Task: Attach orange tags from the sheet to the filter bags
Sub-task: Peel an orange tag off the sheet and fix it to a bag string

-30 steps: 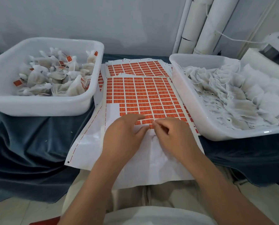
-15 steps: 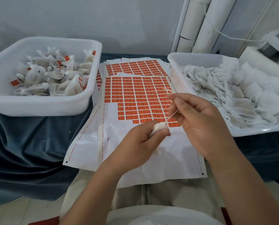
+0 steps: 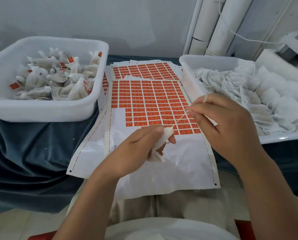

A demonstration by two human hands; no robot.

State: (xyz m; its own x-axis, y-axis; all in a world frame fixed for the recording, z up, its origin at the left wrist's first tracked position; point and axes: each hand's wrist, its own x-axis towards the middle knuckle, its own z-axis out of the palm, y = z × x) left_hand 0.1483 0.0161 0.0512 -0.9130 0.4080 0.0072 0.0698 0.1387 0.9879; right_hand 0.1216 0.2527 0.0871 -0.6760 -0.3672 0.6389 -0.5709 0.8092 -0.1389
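In the head view, the left hand (image 3: 141, 144) is keeping its grip clamped on the bag (image 3: 163, 137) while the right hand (image 3: 222, 122) is pinching the string (image 3: 179, 118), which is running up-right over the sheet (image 3: 162, 170), nearer the tags (image 3: 153, 101).

Nothing legible anywhere in view.
Faint pale marks printed on each of the orange tags (image 3: 150, 101) of the front sheet (image 3: 188, 170), too small and blurred to read as letters or numbers. Same unreadable marks on the rear sheet (image 3: 143, 70) and on the loose tags (image 3: 70, 59) among the bags in the left tub (image 3: 41, 110). Along the front sheet's margins, by way of signs, only red dashes (image 3: 92, 134) and black corner dots (image 3: 215, 184).
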